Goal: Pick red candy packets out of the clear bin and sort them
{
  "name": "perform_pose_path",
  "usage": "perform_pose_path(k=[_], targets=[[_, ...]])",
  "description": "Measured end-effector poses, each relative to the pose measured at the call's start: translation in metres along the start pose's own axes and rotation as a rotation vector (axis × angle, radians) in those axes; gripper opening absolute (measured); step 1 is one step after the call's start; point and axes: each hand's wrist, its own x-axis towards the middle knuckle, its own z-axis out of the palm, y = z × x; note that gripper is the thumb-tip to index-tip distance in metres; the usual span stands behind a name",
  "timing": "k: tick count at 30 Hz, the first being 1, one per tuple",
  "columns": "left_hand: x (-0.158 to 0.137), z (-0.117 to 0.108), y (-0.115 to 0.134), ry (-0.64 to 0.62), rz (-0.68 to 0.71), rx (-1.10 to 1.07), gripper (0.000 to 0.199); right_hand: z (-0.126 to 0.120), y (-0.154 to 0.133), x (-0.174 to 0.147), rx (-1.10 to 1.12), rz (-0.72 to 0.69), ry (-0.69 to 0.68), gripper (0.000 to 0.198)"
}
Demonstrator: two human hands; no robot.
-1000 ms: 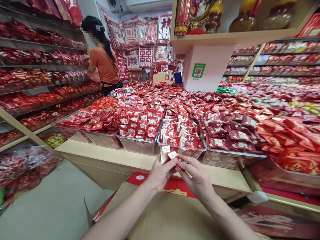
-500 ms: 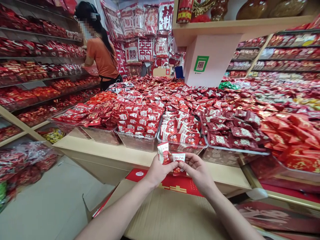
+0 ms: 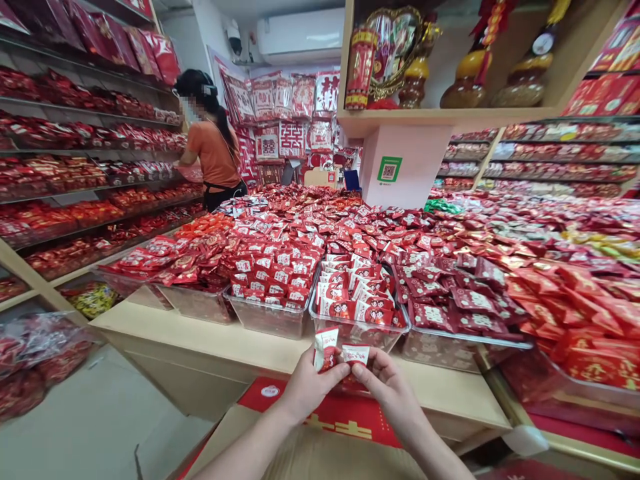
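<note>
Red-and-white, one packet (image 3: 326, 348) was gripped in the left hand (image 3: 311, 387) and a second packet (image 3: 355, 355) was pinched by that and the right hand (image 3: 395, 388), just near of a clear bin (image 3: 373, 335) on the counter (image 3: 200, 339). Neither looked opened; loads were left binned, tbh.

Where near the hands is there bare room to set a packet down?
The tan ledge is bare in front of the clear bins, left of the left hand and right of the right hand. The tan box top below both hands also shows bare. Crowded: the bins, heaped with wrapped packets.
</note>
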Motion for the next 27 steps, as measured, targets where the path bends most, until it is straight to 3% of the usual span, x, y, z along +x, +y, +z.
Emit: perform_pose_path(k=[6, 10, 13, 17, 20, 24, 27], targets=[[0.001, -0.006, -0.001, -0.214, -0.049, 0.272, 0.035, 0.0, -0.006, -0.001, 0.146, 0.055, 0.154, 0.026], [-0.005, -0.007, -0.004, -0.296, 0.001, 0.432, 0.034, 0.001, -0.003, -0.003, 0.12, 0.161, 0.096, 0.024], [-0.01, -0.007, -0.001, -0.308, 0.08, 0.576, 0.025, 0.005, 0.004, -0.004, -0.047, 0.08, 0.05, 0.036], [-0.013, -0.007, 0.005, -0.333, 0.118, 0.652, 0.025, 0.008, 0.013, -0.004, -0.197, 0.019, -0.063, 0.029], [-0.011, -0.008, 0.004, -0.344, 0.127, 0.537, 0.033, 0.004, 0.014, -0.002, -0.249, 0.038, -0.088, 0.031], [-0.004, -0.014, -0.003, -0.462, 0.009, 0.066, 0.063, 0.0, 0.011, 0.001, -0.247, 0.06, -0.07, 0.033], [0.0, -0.017, -0.002, -0.433, -0.132, -0.139, 0.047, 0.001, 0.008, 0.0, -0.198, -0.006, -0.052, 0.032]])
